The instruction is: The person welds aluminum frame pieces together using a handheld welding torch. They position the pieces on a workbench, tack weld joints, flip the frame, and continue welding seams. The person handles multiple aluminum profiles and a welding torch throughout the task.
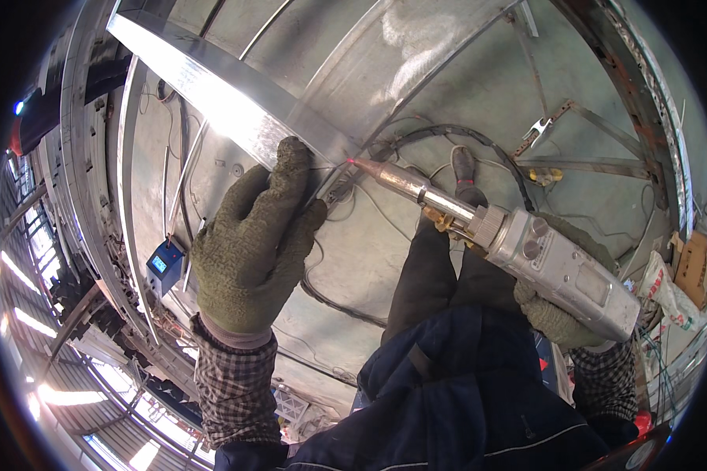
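Observation:
My right hand (554, 315), in a thick olive-green glove, is wrapped round a silver handheld laser welding gun (562, 271), whose body hides part of the fingers. The gun's copper-coloured nozzle (389, 177) points up and left, and a small red glow shows at its tip. That tip is at the near end of a shiny metal channel (212, 106), close to where it meets a wide metal plate (369, 67). My left hand (247, 243), gloved alike, grips the channel's near end, its forefinger on the edge and its thumb lower down beside the nozzle tip.
A thick black cable (479, 135) loops over the grey floor. Left of my arm stands a blue box with a lit display (165, 265). Long curved-looking metal rails (130, 180) run along the left, and a rusty frame (605, 165) stands at the right. A cardboard box (691, 269) lies far right.

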